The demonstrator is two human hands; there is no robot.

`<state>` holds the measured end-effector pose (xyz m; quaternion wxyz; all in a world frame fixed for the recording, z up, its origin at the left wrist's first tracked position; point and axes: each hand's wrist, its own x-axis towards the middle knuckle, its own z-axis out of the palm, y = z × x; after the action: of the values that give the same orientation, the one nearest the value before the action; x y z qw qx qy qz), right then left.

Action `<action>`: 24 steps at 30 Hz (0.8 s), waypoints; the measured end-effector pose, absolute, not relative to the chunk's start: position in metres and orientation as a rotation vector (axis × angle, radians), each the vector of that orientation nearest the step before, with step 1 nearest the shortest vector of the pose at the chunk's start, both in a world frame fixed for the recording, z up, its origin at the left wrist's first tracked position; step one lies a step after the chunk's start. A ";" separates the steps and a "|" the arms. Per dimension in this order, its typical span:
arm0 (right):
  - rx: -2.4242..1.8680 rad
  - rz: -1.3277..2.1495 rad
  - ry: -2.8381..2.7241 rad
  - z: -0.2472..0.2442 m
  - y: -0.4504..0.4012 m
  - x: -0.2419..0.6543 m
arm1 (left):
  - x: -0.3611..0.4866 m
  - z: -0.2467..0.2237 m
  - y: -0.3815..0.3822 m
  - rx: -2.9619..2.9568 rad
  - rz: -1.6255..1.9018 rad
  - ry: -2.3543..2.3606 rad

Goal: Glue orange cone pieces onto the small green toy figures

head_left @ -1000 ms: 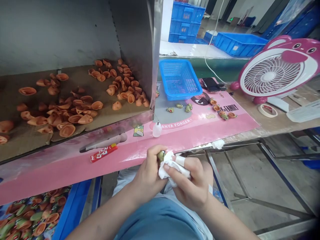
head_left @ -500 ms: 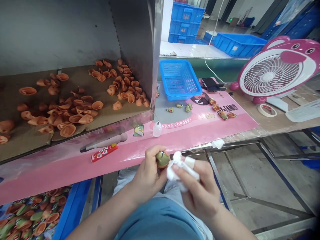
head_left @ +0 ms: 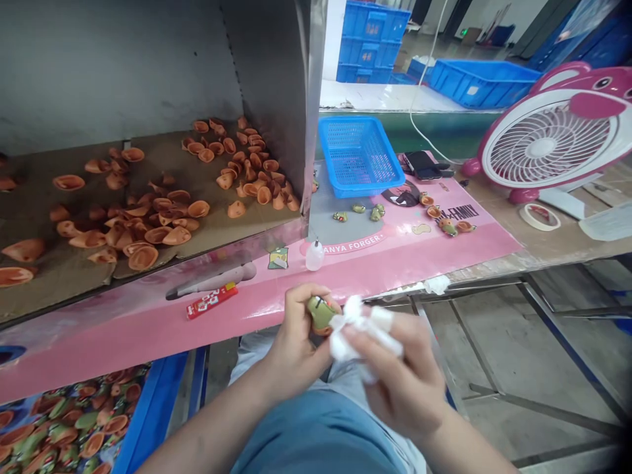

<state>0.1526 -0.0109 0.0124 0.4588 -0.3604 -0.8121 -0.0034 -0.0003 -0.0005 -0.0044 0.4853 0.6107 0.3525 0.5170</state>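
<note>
My left hand (head_left: 296, 342) is closed round a small green and orange painted figure (head_left: 320, 315), held above my lap at the table's front edge. Dark and red marks show on its green side. A crumpled white cloth or tissue (head_left: 353, 332) is pinched in my right hand (head_left: 405, 368), its near end pressed against the figure's right side. White tape wraps one right finger. Past my hands a small clear bottle with a thin dark tip (head_left: 315, 255) stands on the pink mat (head_left: 355, 273). A red packet (head_left: 211, 303) lies to the left.
Orange hollow shells (head_left: 143, 230) lie on cardboard in a booth at left. A blue bin (head_left: 148, 415) of painted pieces sits below. Beyond are a blue basket (head_left: 360, 158), several green pieces (head_left: 378, 212), a phone (head_left: 422, 164), a tape roll (head_left: 540, 217) and a pink fan (head_left: 546, 145).
My right hand, blurred now, has shifted slightly right with the cloth. The figure is tilted a little differently in my left hand. The whole view has moved slightly.
</note>
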 end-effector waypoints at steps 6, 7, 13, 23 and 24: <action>-1.176 0.002 -2.101 -0.013 0.024 0.173 | -0.006 0.006 0.004 0.909 1.152 0.487; -1.265 0.009 -2.127 -0.018 0.033 0.178 | -0.008 0.009 0.004 0.767 1.109 0.357; -1.221 0.137 -1.987 -0.009 0.029 0.173 | -0.008 0.010 0.004 0.344 0.957 0.056; -0.841 0.636 -2.300 0.024 0.030 0.158 | 0.001 0.000 0.000 0.224 0.679 0.022; -0.834 0.695 -2.326 0.022 0.032 0.158 | 0.002 0.001 0.000 0.195 0.673 0.042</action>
<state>0.1580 0.0324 0.0223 0.2832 -0.3117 -0.8690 0.2597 0.0019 -0.0001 0.0006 0.9390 0.0957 0.0207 0.3297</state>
